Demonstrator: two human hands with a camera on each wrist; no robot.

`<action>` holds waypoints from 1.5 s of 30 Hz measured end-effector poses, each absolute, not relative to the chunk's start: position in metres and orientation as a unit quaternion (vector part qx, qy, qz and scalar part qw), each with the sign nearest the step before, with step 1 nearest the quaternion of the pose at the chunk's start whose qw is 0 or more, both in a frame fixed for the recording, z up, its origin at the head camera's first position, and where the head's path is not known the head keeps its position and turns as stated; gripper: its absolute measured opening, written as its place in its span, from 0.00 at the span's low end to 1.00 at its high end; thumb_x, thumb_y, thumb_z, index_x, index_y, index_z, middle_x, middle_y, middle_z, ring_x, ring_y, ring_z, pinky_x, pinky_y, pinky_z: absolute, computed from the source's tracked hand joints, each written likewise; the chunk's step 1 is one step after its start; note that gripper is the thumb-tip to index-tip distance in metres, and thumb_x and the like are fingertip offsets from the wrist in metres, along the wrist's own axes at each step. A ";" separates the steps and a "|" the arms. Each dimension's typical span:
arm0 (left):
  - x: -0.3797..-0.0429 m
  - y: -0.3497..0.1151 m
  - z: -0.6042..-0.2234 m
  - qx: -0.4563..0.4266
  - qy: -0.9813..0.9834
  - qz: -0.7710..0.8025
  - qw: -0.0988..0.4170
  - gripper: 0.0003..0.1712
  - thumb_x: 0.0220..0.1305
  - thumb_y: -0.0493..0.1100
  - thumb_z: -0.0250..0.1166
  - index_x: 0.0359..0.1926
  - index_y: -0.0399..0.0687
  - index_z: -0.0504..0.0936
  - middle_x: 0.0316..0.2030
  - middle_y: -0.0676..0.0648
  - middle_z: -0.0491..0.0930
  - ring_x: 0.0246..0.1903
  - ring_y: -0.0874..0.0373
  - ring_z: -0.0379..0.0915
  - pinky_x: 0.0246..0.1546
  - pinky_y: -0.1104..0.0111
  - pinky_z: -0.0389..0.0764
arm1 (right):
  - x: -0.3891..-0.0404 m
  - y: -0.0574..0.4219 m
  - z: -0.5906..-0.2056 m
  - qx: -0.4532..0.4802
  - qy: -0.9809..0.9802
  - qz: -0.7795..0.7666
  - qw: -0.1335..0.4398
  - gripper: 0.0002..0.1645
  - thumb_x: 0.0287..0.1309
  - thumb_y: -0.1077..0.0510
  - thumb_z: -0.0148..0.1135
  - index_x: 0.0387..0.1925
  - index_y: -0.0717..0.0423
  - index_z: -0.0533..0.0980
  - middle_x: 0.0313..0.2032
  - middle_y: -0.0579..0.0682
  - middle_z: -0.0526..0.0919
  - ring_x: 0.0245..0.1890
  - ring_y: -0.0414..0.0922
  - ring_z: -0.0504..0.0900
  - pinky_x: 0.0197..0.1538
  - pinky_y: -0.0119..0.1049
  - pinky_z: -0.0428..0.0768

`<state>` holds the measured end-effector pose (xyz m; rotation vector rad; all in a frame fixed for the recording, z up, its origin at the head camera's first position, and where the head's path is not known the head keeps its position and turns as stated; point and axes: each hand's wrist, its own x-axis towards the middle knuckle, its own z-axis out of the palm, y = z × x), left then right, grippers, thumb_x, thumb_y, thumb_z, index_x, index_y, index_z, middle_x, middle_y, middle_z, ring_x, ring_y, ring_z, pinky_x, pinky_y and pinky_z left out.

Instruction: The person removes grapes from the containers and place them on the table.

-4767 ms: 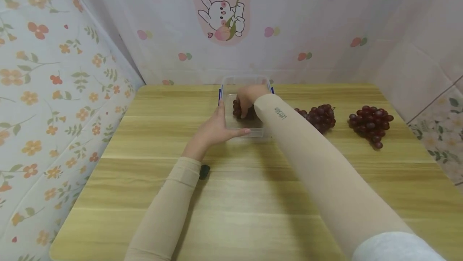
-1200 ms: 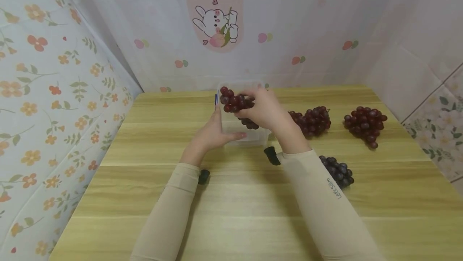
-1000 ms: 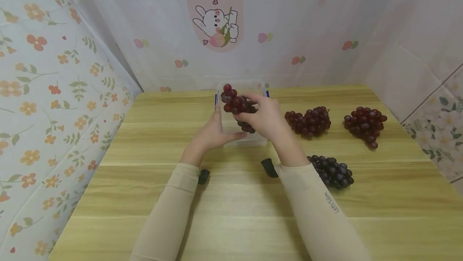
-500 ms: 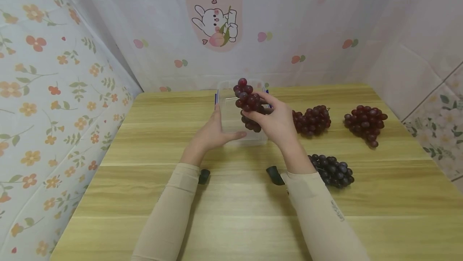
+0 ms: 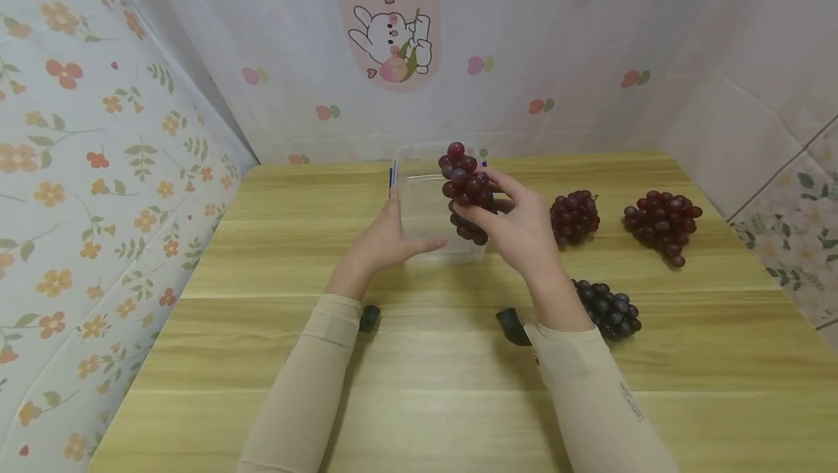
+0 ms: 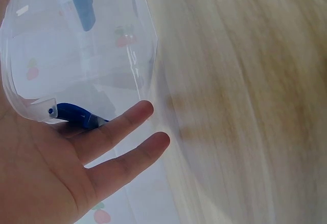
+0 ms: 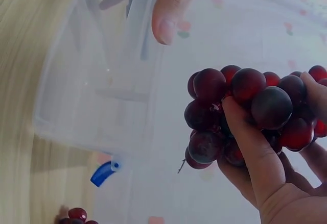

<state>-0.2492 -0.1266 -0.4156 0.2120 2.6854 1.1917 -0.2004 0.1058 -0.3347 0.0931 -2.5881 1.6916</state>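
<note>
My right hand (image 5: 527,233) grips a bunch of dark red grapes (image 5: 468,185) above the right side of a clear plastic box (image 5: 422,207). In the right wrist view, its fingers curl round the grapes (image 7: 204,114), and a short stem sticks out. At the box's front left corner, my left hand (image 5: 380,240) touches it, with the thumb along the front and the other fingers at the left side. Those fingers (image 6: 120,134) look straight in the left wrist view, beside a blue latch (image 6: 76,114).
Two more red bunches lie to the right, a near bunch (image 5: 575,218), partly behind my right hand, and a far bunch (image 5: 663,222). Closer to me is a bunch of black grapes (image 5: 609,311), partly covered by my right arm. A printed curtain (image 5: 511,14) hangs behind the wooden table (image 5: 432,371).
My right hand, earlier down inside the box with the red grapes, has lifted them and shifted right. My left hand has stayed at the box's corner.
</note>
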 end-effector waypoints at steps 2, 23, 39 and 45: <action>-0.249 -0.127 -0.415 0.066 0.910 0.397 0.102 0.88 0.50 0.80 0.75 0.85 0.51 0.21 0.87 0.39 0.39 0.85 0.42 0.46 0.81 0.43 0.61 | -0.197 0.108 -0.333 0.033 -0.837 0.545 0.028 0.37 0.62 0.43 0.78 0.71 0.34 0.77 0.67 0.49 0.80 0.64 0.52 0.86 0.52 0.49 0.90; -0.248 -0.126 -0.415 0.056 0.915 0.384 0.107 0.89 0.49 0.81 0.75 0.85 0.52 0.20 0.87 0.41 0.35 0.86 0.42 0.42 0.83 0.45 0.57 | -0.168 0.144 -0.329 0.041 -0.854 0.510 0.099 0.34 0.65 0.46 0.76 0.70 0.39 0.78 0.61 0.52 0.87 0.57 0.51 0.91 0.43 0.22 0.85; -0.249 -0.127 -0.417 0.069 0.916 0.381 0.107 0.89 0.49 0.84 0.72 0.85 0.53 0.19 0.87 0.41 0.35 0.86 0.43 0.42 0.82 0.45 0.59 | -0.144 0.177 -0.328 0.004 -0.861 0.481 0.166 0.31 0.60 0.51 0.80 0.66 0.37 0.83 0.60 0.52 0.88 0.47 0.23 0.86 0.41 0.15 0.81; -0.249 -0.126 -0.417 0.071 0.912 0.390 0.103 0.89 0.49 0.82 0.74 0.85 0.54 0.19 0.87 0.41 0.36 0.86 0.43 0.43 0.82 0.45 0.59 | -0.139 0.189 -0.329 -0.034 -0.863 0.474 0.170 0.33 0.59 0.50 0.81 0.65 0.34 0.83 0.58 0.39 0.87 0.63 0.51 0.87 0.40 0.15 0.81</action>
